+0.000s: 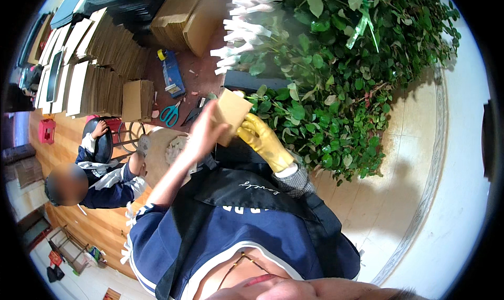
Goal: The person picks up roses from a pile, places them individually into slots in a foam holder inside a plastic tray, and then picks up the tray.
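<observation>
A folded piece of brown cardboard (231, 111) is held up in front of my body between both hands. My bare left hand (203, 129) grips its left side, thumb across the lower part. My right hand (261, 141), in a yellow rubber glove, has its fingers curled against the cardboard's right edge. Just beyond lies a big pile of leafy green stems (325, 106), with white mesh sleeves (247, 32) on their far-left ends. Teal-handled scissors (169, 114) and a blue tape dispenser (171, 74) rest on the reddish table to the left.
Stacks of flat cardboard (105, 64) fill the far left, with another folded cardboard stack (181, 24) behind. At the left, another person (113, 179) rests a hand on a round black stool (100, 140). A white wall (446, 195) bounds the right side.
</observation>
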### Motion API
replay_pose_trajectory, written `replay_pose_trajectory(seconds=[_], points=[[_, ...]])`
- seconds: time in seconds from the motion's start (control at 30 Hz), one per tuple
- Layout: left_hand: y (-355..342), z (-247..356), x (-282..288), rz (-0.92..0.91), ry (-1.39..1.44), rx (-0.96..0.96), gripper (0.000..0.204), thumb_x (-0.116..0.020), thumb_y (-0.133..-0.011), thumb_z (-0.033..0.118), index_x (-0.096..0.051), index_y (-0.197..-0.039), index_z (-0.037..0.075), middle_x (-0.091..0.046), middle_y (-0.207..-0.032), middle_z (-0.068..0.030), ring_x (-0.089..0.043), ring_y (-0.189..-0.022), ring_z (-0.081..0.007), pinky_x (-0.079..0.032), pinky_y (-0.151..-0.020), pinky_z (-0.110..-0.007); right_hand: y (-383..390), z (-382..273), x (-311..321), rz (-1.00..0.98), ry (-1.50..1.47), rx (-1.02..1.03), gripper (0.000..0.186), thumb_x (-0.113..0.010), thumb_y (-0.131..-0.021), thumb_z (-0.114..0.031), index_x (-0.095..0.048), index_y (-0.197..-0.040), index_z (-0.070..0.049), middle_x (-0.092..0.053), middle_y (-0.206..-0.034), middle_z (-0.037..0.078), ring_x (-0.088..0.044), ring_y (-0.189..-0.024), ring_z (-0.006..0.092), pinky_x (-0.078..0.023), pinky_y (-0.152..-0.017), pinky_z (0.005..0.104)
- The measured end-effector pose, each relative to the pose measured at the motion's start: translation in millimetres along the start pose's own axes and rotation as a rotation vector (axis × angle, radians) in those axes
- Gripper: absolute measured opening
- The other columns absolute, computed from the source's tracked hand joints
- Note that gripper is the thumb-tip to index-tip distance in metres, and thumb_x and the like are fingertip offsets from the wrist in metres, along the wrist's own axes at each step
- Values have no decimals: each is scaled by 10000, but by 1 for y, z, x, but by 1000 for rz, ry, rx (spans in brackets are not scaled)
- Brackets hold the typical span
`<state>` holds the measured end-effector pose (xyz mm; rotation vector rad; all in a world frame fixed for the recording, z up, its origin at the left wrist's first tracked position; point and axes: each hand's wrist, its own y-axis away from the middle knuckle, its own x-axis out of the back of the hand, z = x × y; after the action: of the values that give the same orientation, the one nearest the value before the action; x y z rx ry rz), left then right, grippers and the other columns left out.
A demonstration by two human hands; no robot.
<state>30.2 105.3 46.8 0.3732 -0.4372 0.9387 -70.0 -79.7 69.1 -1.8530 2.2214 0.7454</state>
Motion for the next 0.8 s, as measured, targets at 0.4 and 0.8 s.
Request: replay_pose_trajectory(seconds=[0.4, 0.8], points=[[-58, -4, -20, -306, -601, -710, 817, -743, -825, 422, -417, -1446, 4, -346, -1540, -217, -310, -1460, -372, -255, -1220, -471, -53, 11, 27, 307, 952, -153, 308, -650, -928, -343, -696, -1050, -64, -724, -944, 175, -695, -871, 358, -533, -786, 438], [-69, -4, -16, -341, -688, -709, 846, -775, -796, 426, -426, -1439, 2, -328, -1566, -213, -328, -1444, -386, -288, -1203, -465, 40, -34, 27, -549, 447, 139, 456, -579, -996, -110, -484, -1433, -23, -548, -1437, 103, -494, -1352, 214, -358, -1153, 372]])
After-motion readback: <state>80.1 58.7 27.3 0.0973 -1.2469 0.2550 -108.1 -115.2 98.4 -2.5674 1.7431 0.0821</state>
